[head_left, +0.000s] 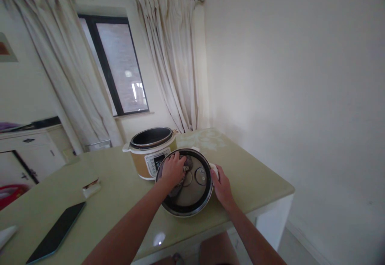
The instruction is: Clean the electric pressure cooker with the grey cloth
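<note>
The lid point(195, 193) of an electric pressure cooker is tilted up over the table, its metal underside with a dark sealing ring facing me. My right hand point(223, 185) is closed around the white handle at the lid's right edge. Pressed against the left part of the underside, my left hand point(173, 169) has its fingers curled on a dark grey patterned cloth point(188, 163). Just behind the lid stands the cooker body point(140, 164), white and gold-brown, with a control panel on its front. Its top is uncovered, and a dark inner pot point(152, 137) shows.
On the pale green table point(114, 185), a black tablet-like slab point(57, 233) lies at the left, near a small white packet point(91, 188). A white object point(6, 235) sits at the left edge. A wall point(300, 96) rises on the right, and curtains hang behind.
</note>
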`<act>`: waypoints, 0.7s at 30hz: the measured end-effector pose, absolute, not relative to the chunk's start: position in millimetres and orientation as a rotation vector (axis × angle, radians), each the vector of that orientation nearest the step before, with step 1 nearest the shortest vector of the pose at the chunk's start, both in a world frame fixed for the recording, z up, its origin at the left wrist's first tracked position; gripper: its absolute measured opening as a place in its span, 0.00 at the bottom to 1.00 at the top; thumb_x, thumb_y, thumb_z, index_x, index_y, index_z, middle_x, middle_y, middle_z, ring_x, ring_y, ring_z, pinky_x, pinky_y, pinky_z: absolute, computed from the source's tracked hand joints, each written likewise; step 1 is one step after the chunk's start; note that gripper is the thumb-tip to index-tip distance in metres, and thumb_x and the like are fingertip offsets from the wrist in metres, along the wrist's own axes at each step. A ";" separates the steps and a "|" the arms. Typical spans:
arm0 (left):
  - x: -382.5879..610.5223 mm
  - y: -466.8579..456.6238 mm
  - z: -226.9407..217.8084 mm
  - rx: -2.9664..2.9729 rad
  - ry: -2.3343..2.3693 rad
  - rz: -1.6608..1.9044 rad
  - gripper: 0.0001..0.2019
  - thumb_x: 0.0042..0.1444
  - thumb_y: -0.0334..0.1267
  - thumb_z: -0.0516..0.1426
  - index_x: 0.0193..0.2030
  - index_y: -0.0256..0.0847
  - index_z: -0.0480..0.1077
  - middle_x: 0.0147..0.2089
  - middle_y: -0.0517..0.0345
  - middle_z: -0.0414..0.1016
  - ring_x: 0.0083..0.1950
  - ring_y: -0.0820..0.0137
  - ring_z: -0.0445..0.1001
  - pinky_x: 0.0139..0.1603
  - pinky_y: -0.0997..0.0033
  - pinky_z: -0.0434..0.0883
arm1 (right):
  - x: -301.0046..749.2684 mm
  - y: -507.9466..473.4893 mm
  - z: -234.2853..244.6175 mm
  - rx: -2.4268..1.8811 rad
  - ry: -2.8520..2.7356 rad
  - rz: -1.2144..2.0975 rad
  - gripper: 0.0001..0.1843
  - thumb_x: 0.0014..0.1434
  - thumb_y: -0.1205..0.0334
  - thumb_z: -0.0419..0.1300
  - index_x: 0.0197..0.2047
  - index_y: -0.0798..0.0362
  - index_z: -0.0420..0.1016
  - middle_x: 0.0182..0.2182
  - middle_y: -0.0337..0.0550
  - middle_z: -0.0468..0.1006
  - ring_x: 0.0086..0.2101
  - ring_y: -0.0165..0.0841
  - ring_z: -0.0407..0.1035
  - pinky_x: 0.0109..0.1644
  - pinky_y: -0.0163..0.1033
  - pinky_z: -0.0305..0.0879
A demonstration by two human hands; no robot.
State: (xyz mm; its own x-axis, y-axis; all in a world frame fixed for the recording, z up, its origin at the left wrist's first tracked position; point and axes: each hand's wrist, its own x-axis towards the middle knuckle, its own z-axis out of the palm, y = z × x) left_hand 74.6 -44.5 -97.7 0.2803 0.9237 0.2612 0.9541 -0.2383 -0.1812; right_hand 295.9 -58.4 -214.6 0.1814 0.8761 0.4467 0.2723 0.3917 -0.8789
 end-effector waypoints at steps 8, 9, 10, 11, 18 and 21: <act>94.0 -44.9 -110.4 -2.643 -1.453 -0.164 0.29 0.56 0.47 0.66 0.65 0.52 0.73 0.62 0.48 0.73 0.61 0.52 0.76 0.66 0.52 0.70 | 297.5 -55.2 -217.6 -1.156 -1.354 0.582 0.27 0.71 0.35 0.52 0.56 0.48 0.75 0.44 0.47 0.86 0.45 0.43 0.80 0.47 0.42 0.73; 89.7 -47.3 -112.1 -2.683 -1.440 -0.134 0.29 0.55 0.48 0.66 0.64 0.52 0.74 0.61 0.49 0.74 0.59 0.52 0.78 0.65 0.53 0.72 | 297.1 -54.6 -217.7 -1.152 -1.342 0.589 0.28 0.71 0.35 0.52 0.55 0.48 0.75 0.44 0.47 0.86 0.45 0.43 0.80 0.47 0.42 0.73; 84.8 -50.4 -113.6 -2.727 -1.420 -0.092 0.29 0.54 0.49 0.67 0.63 0.52 0.75 0.60 0.49 0.75 0.57 0.53 0.79 0.64 0.54 0.73 | 296.5 -54.1 -217.6 -1.147 -1.332 0.600 0.28 0.70 0.35 0.52 0.55 0.49 0.75 0.45 0.47 0.86 0.45 0.43 0.80 0.48 0.43 0.73; 79.8 -53.7 -114.7 -2.773 -1.388 -0.040 0.29 0.52 0.51 0.67 0.62 0.53 0.76 0.59 0.50 0.76 0.56 0.53 0.80 0.62 0.54 0.75 | 296.0 -53.8 -217.3 -1.144 -1.323 0.612 0.28 0.70 0.35 0.52 0.55 0.49 0.75 0.45 0.48 0.86 0.45 0.43 0.79 0.49 0.43 0.73; 60.4 -59.1 -98.5 -2.860 -1.221 0.444 0.26 0.45 0.45 0.70 0.55 0.59 0.81 0.55 0.53 0.82 0.55 0.51 0.81 0.57 0.55 0.78 | 293.7 -54.3 -215.5 -1.109 -1.334 0.627 0.28 0.70 0.34 0.52 0.55 0.49 0.75 0.45 0.47 0.85 0.45 0.43 0.79 0.52 0.44 0.73; 55.5 -49.1 -82.2 -2.733 -1.325 0.579 0.28 0.42 0.38 0.71 0.53 0.59 0.82 0.55 0.54 0.84 0.58 0.51 0.81 0.58 0.54 0.77 | 294.1 -53.7 -216.2 -1.086 -1.346 0.626 0.27 0.71 0.35 0.52 0.55 0.49 0.75 0.45 0.46 0.85 0.45 0.42 0.79 0.50 0.43 0.73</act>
